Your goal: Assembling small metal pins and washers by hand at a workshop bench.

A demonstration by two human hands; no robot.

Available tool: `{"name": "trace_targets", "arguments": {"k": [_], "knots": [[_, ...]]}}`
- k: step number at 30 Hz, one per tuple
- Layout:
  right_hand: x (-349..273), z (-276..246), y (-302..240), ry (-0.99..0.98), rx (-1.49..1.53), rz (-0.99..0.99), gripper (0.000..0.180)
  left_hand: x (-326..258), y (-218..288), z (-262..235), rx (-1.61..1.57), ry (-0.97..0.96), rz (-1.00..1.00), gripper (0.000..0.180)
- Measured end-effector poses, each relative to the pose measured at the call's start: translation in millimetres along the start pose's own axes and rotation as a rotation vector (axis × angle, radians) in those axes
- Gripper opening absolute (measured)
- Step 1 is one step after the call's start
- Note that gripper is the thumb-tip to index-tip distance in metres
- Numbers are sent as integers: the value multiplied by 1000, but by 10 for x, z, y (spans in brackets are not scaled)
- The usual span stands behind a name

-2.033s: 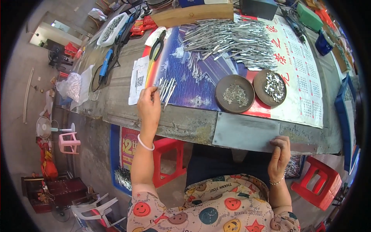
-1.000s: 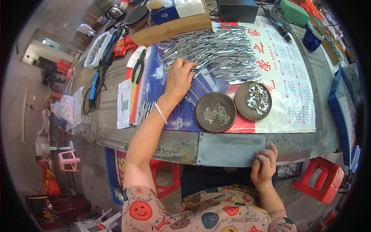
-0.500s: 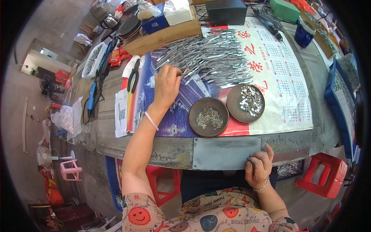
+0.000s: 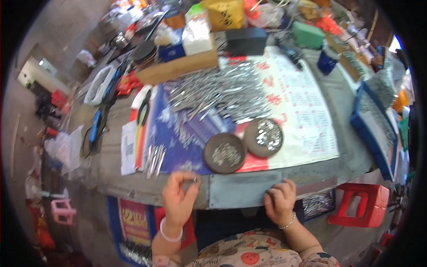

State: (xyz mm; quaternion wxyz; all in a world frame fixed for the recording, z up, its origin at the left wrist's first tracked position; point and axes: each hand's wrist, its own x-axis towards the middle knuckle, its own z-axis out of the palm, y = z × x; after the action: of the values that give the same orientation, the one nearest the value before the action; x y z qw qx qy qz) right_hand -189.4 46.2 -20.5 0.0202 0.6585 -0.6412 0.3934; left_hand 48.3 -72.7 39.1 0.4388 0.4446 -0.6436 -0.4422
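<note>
Through the head camera, I am looking down at a gray table (image 4: 109, 149) and the calendar sheet (image 4: 307, 138) that is covering much of it. A broad pile of thin metal strips (image 4: 222, 91) is lying across the sheet's far part. A flat gray plate (image 4: 240, 191) is resting along the table's near edge, with the right hand (image 4: 281, 202) curling over its right end; whether it is holding anything, I cannot tell. The left hand (image 4: 179, 199) is hanging just beside the plate's left end, thumb and forefinger narrowing near a small shiny bit (image 4: 195, 179), too blurred for me to be calling it gripped. Two round dishes are standing beyond the plate, one (image 4: 224, 136) holding slender metal pieces (image 4: 226, 154), the other (image 4: 250, 140) bright discs (image 4: 269, 135). A few separate strips (image 4: 154, 161) are lying near the sheet's left corner. I am judging that a slack pinch could be dropping the bit over the edge, and that a low, hasty reach could be tipping a dish or snagging the pile.
</note>
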Motion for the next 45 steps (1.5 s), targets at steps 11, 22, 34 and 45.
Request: {"name": "trace_targets", "arguments": {"k": [11, 22, 34, 45], "knots": [[220, -232, -169, -2, 283, 211, 28, -1021, -235, 318, -741, -147, -306, 19], [920, 62, -231, -316, 31, -156, 20, -1106, -224, 290, -647, -230, -375, 15], [1203, 672, -160, -475, -273, -295, 5, -1313, -368, 309, -666, -278, -397, 19], [1324, 763, -53, -521, -192, -227, 3, -1246, -436, 290, -641, -282, -472, 17]]}}
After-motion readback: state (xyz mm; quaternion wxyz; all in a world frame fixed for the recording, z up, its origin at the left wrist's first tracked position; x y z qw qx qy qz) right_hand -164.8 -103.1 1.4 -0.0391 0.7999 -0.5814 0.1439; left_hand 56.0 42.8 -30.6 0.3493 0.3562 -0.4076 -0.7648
